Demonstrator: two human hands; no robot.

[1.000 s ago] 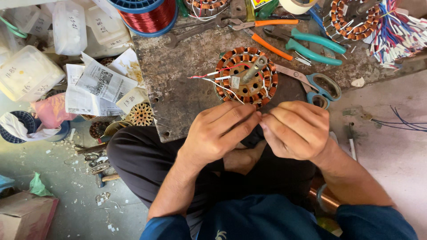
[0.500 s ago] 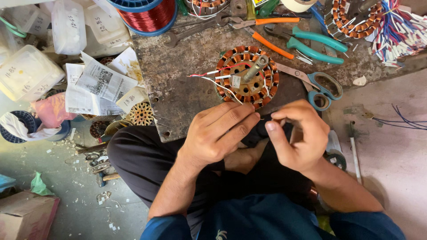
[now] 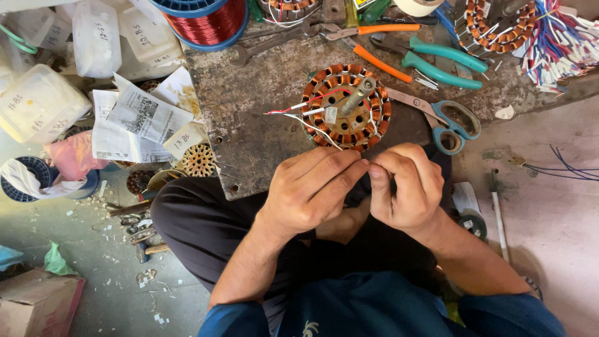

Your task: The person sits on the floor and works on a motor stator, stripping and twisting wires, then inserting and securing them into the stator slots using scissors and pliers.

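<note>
My left hand (image 3: 312, 190) and right hand (image 3: 405, 187) meet fingertip to fingertip just off the near edge of the stone slab (image 3: 262, 118), pinched together on something too thin to make out. The motor winding (image 3: 346, 106) lies flat on the slab near that edge, a round disc ringed with copper coils, a metal shaft at its centre, red and white wires trailing left. Scissors (image 3: 446, 122) lie just beside it.
</note>
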